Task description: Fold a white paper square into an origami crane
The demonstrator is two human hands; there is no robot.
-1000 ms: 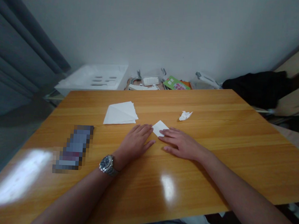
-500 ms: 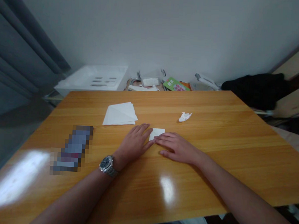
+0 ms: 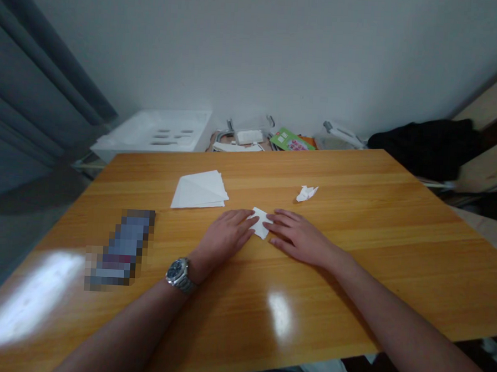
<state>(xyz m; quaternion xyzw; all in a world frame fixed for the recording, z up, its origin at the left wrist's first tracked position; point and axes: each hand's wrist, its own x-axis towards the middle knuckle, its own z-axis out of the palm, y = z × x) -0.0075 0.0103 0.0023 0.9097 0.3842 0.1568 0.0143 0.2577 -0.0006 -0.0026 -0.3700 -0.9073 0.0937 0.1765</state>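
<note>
A small folded white paper (image 3: 261,224) lies on the wooden table (image 3: 354,241), mostly covered by my fingers. My left hand (image 3: 223,237), with a wristwatch (image 3: 179,274) on its wrist, lies flat with its fingertips pressing the paper's left side. My right hand (image 3: 298,237) lies flat too, fingers stretched out and touching the paper's right side. Only the middle strip of the paper shows between the two hands.
A stack of white sheets (image 3: 200,190) lies behind my left hand. A small crumpled white paper piece (image 3: 306,193) sits to the back right. A blurred-out flat object (image 3: 120,248) lies at the left. Clutter and a white tray (image 3: 155,131) sit beyond the table's far edge.
The small paper has turned and been folded smaller under my fingers. Both hands have closed in on it, so less of it shows than a second ago.
</note>
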